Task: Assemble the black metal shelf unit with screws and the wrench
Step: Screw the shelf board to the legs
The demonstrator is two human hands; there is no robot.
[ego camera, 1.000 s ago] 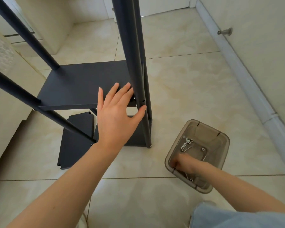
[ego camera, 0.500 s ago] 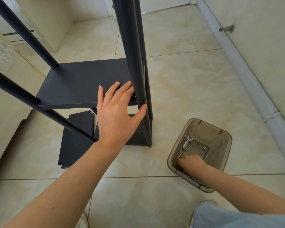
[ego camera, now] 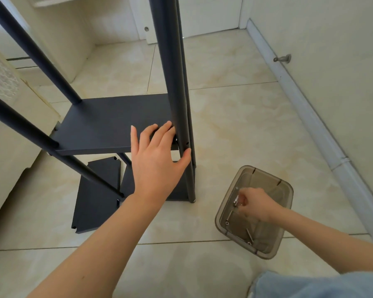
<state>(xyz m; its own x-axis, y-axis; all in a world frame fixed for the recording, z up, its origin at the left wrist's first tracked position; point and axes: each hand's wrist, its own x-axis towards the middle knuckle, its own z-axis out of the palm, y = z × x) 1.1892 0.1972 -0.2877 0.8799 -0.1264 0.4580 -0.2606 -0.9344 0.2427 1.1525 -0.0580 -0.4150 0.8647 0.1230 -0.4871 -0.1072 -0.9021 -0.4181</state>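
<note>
Only partly visible, screws (ego camera: 235, 202) lie by curled right hand (ego camera: 255, 204) in bin (ego camera: 267, 179).

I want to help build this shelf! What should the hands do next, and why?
Probably lift the right hand out of the bin and carry its screw to the hole in the post. The right hand seems to be pinching a screw, the hole looks empty, and the left hand is steadying the shelf beside it.

Beige floor tiles (ego camera: 235, 130) run to a white door (ego camera: 202, 16) — a metal doorstop (ego camera: 282, 59) (wall-mounted) juts at right.
</note>
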